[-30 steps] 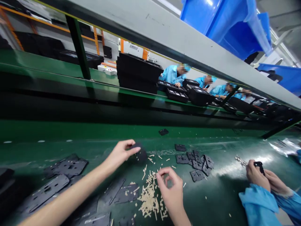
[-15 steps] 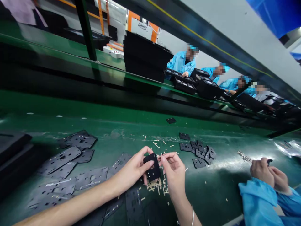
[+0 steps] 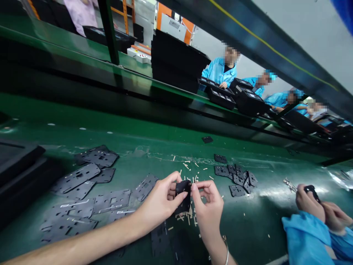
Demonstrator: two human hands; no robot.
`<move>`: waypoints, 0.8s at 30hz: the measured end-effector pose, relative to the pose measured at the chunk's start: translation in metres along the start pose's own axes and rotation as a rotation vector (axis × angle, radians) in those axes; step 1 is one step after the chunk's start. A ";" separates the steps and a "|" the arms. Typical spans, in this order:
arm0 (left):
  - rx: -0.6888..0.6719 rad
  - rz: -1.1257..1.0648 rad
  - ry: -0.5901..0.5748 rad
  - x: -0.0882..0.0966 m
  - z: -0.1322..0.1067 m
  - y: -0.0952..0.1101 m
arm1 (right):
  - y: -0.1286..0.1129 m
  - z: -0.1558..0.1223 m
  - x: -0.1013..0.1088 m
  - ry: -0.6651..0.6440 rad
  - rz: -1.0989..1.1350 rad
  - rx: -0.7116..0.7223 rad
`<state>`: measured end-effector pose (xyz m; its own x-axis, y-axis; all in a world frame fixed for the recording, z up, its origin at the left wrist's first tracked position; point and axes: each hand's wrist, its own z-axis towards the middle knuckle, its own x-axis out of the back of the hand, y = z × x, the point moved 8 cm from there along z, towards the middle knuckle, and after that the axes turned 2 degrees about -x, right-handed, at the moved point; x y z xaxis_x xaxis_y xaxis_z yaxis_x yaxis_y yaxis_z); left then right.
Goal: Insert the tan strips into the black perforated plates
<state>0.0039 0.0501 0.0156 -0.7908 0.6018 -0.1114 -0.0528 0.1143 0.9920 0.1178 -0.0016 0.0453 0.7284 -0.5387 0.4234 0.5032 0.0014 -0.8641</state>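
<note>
My left hand (image 3: 167, 197) grips a small flat black plate (image 3: 183, 202) with a few holes, the thumb lying across its face. The plate is tilted up on edge above the bench. At its upper right edge, the thumb and forefinger of my right hand (image 3: 208, 198) are pinched together; whatever they hold is too small to make out. Beneath and behind the plate lie many short tan strips (image 3: 189, 220), loose on the green surface. Several similar small black plates (image 3: 239, 176) are heaped right of my hands. Larger dark plates with cutouts (image 3: 111, 201) spread out to the left.
At the right, a co-worker's hands (image 3: 311, 200) in blue sleeves hold a small black part, with a metal bit cluster (image 3: 289, 185) nearby. Black trays (image 3: 22, 162) stack at far left. A raised shelf (image 3: 132, 86) crosses behind, with people in blue beyond it.
The plate in my left hand has turned more edge-on, and my right fingertips have come up against its upper edge. The view has shifted slightly. The co-worker's black part shows more.
</note>
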 end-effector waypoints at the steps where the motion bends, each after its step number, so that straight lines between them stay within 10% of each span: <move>1: -0.006 0.008 0.000 0.000 0.000 0.001 | 0.000 0.000 0.000 0.002 -0.011 0.004; 24: -0.120 0.167 0.034 0.002 -0.006 0.009 | 0.020 0.002 -0.012 -0.097 0.286 -0.221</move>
<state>-0.0016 0.0474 0.0246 -0.8148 0.5772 0.0548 0.0099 -0.0806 0.9967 0.1201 0.0062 0.0238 0.8711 -0.4605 0.1708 0.1680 -0.0473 -0.9846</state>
